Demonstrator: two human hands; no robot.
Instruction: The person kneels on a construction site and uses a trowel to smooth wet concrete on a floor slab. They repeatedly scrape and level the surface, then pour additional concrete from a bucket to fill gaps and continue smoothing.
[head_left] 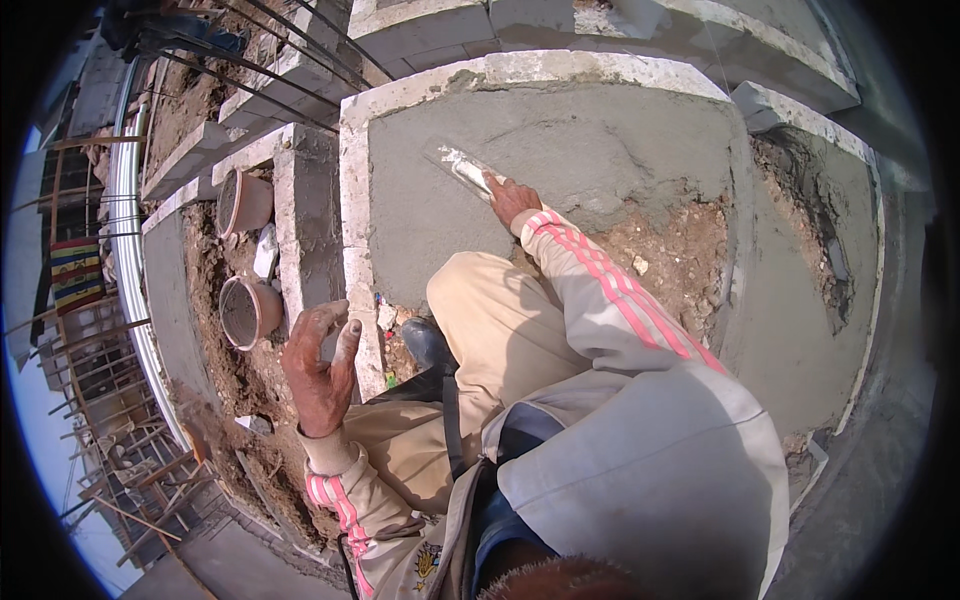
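Beyond and left of the bare, irregular brown soil patch (675, 250), the right hand (512, 199) wraps its fingers round a flat, elongated grey-white trowel (468, 170) against wet grey mortar (440, 222). Further left of that patch, the left hand (320, 367) curls loosely, thumb apart. A low, even blade angle should avoid ridges

Bright outdoor daylight falls across a building site, where low walls of pale blocks (430, 35) run in steps along the upper edge and dark metal bars (345, 40) slant over them at the upper left. Rough brown earth (210, 345) lies between the block edges on the left, and past it a long white ribbed strip (128, 220) curves downward. Beyond that stand a lattice of wooden poles (130, 440) and a striped red, yellow and blue cloth (77, 272), with pale blue sky (40, 450) at the far left
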